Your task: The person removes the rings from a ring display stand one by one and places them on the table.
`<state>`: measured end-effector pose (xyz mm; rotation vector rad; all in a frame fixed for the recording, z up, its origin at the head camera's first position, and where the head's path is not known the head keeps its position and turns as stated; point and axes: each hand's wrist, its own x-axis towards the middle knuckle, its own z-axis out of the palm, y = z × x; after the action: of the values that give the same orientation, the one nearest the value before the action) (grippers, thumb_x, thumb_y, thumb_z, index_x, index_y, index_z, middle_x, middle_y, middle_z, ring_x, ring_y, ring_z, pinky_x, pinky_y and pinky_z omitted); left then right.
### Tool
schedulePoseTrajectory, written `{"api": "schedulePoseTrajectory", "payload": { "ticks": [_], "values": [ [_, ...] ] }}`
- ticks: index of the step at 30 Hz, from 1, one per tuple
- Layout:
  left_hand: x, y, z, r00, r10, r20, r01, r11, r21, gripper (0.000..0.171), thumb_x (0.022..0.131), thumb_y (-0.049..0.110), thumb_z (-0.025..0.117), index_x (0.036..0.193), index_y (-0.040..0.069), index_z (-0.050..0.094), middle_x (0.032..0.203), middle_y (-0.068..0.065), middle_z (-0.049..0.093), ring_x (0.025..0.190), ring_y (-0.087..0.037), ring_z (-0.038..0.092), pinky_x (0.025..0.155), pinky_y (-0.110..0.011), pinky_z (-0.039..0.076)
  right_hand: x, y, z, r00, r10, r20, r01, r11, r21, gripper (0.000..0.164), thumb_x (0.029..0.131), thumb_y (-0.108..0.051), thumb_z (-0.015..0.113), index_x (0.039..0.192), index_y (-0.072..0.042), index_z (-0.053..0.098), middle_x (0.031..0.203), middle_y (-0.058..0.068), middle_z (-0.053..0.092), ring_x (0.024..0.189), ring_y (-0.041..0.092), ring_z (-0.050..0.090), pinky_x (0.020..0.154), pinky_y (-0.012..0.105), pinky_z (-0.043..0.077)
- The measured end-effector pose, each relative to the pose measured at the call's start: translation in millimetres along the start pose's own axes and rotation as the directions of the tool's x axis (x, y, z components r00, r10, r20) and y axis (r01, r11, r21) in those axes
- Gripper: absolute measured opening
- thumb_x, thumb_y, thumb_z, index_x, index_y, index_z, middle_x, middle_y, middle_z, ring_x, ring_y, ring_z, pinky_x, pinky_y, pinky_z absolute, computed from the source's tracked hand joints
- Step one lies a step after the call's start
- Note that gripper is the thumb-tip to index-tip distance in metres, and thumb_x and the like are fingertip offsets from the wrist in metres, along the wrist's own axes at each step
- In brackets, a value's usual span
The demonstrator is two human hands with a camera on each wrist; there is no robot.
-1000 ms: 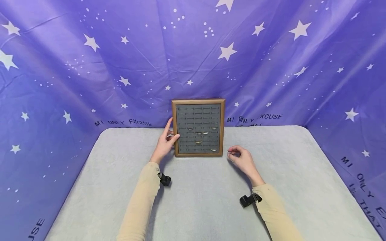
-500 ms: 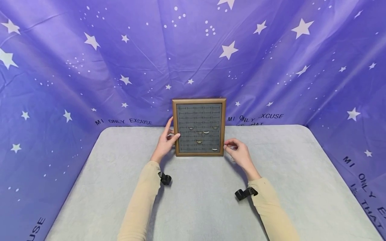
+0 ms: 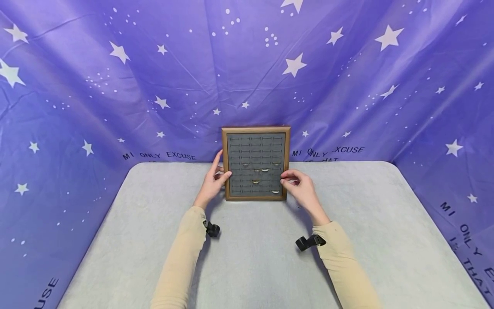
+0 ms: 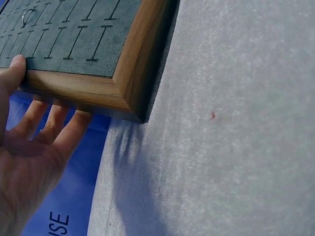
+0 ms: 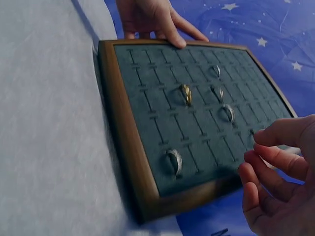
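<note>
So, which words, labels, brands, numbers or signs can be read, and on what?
Ring board: none readable.
Purple cloth:
"MI ONLY EXCUSE", left of board
"MI ONLY XCUSE", right of board
"HAT", below that
"MI ONLY E", far right
"THAT", beneath
"USE", lower left
"SE", left wrist view
Other cloth letters: folded, cut off or blurred.

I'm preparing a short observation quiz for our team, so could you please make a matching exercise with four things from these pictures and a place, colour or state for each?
Column one:
1. Gold ring
2. Frame
3. Left hand
4. Backdrop

Column two:
A. Purple-blue with white stars
B. Gripping a side edge
C. Set in the panel
D. Brown, bordering the panel

Right pairs: 1-C, 2-D, 3-B, 4-A.
</note>
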<state>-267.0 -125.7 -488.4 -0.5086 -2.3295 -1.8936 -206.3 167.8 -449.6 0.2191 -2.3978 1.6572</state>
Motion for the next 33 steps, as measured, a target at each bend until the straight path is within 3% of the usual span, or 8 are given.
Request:
{"api": "schedulePoseTrajectory", "payload": {
  "ticks": [5, 9, 13, 18, 26, 33],
  "values": [
    [-0.5, 1.9, 0.6, 1.0, 0.006, 0.006, -0.006, 1.0, 0.003, 0.074, 0.095, 0.011, 0.062, 0.155, 0.028, 0.023, 0.095, -0.017, 0.052, 0.064, -0.026, 0.052, 0.058, -0.025, 0.047, 0.0, -19.1, 7.2, 0.999, -0.019, 0.042, 0.019, 1.0, 0.005, 0.015, 0.086, 0.004, 0.065, 0.1, 0.009, 0.066, 0.093, 0.018, 0.066, 0.084, 0.021, 0.06, 0.069, 0.02, 0.047],
    [-0.9, 3.3, 0.7, 1.0, 0.007, 0.017, -0.007, 1.0, 0.002, 0.073, 0.096, 0.013, 0.062, 0.156, 0.026, 0.022, 0.096, -0.016, 0.051, 0.064, -0.039, 0.052, 0.057, -0.04, 0.05, -3.4, -45.0, 11.0, 0.997, -0.042, 0.061, 0.042, 0.999, 0.001, 0.016, 0.086, 0.008, 0.063, 0.101, 0.013, 0.063, 0.093, 0.023, 0.065, 0.086, 0.03, 0.06, 0.068, 0.02, 0.046],
    [-1.4, 3.2, 0.3, 1.0, -0.01, 0.005, 0.01, 1.0, 0.002, 0.073, 0.096, 0.013, 0.061, 0.155, 0.028, 0.022, 0.097, -0.014, 0.051, 0.064, -0.031, 0.054, 0.061, -0.054, 0.051, -2.5, -59.4, 17.1, 0.996, -0.062, 0.067, 0.063, 0.998, 0.001, 0.016, 0.086, 0.01, 0.062, 0.102, 0.015, 0.063, 0.095, 0.027, 0.065, 0.088, 0.035, 0.06, 0.07, 0.022, 0.047],
    [-1.6, 2.8, 0.3, 0.999, -0.034, 0.006, 0.034, 0.999, -0.002, 0.075, 0.096, 0.014, 0.061, 0.155, 0.034, 0.02, 0.099, -0.012, 0.051, 0.064, -0.017, 0.053, 0.063, -0.057, 0.051, 9.1, -41.9, 27.6, 0.994, -0.09, 0.055, 0.089, 0.996, 0.021, 0.016, 0.087, 0.006, 0.064, 0.102, 0.011, 0.065, 0.097, 0.024, 0.065, 0.088, 0.034, 0.06, 0.071, 0.027, 0.048],
    [-1.3, 0.5, -1.4, 1.0, 0.0, 0.019, 0.0, 1.0, -0.026, 0.076, 0.096, 0.011, 0.061, 0.157, 0.024, 0.017, 0.101, -0.017, 0.049, 0.065, -0.033, 0.051, 0.062, -0.066, 0.048, 22.7, -35.3, 37.2, 0.993, -0.105, 0.051, 0.105, 0.994, 0.017, 0.015, 0.087, 0.0, 0.067, 0.102, 0.002, 0.068, 0.095, 0.013, 0.068, 0.087, 0.024, 0.061, 0.071, 0.027, 0.048],
    [-0.8, 1.8, -1.0, 0.999, -0.03, 0.014, 0.03, 0.999, -0.013, 0.076, 0.095, 0.015, 0.062, 0.155, 0.032, 0.02, 0.098, -0.01, 0.049, 0.063, -0.019, 0.051, 0.062, -0.06, 0.051, 27.8, -43.1, 44.7, 0.986, -0.15, 0.066, 0.152, 0.988, -0.024, 0.016, 0.086, 0.0, 0.068, 0.101, 0.002, 0.068, 0.092, 0.011, 0.068, 0.084, 0.022, 0.062, 0.07, 0.028, 0.051]
  ]
}}
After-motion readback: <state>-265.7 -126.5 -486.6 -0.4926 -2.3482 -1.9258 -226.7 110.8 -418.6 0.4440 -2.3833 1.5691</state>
